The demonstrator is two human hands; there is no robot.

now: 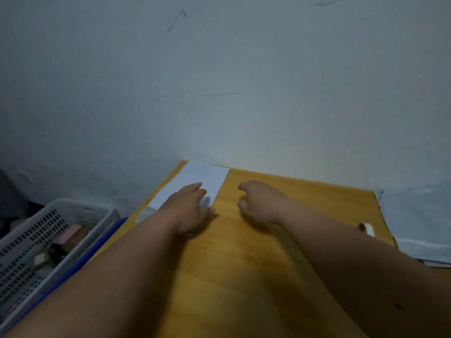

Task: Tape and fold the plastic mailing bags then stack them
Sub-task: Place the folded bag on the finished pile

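I see folded white mailing bag [195, 184] flat at far-left corner of yellow table [280, 240], against wall. L hand [189, 207] rests on bag's near end, fingers straight, pressing flat. R hand [260, 202] just right of bag, over bare table — fingers loosely curled, holding nothing. Tape roll [367, 228] well right of bag, near table's right edge. Grey basket [48, 240] left of table — contents blurred.

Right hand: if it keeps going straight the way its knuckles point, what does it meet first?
The right hand points up-left across bare yellow table. Likely first contact is the right edge of the folded white bag or the wall behind; depth is unclear.
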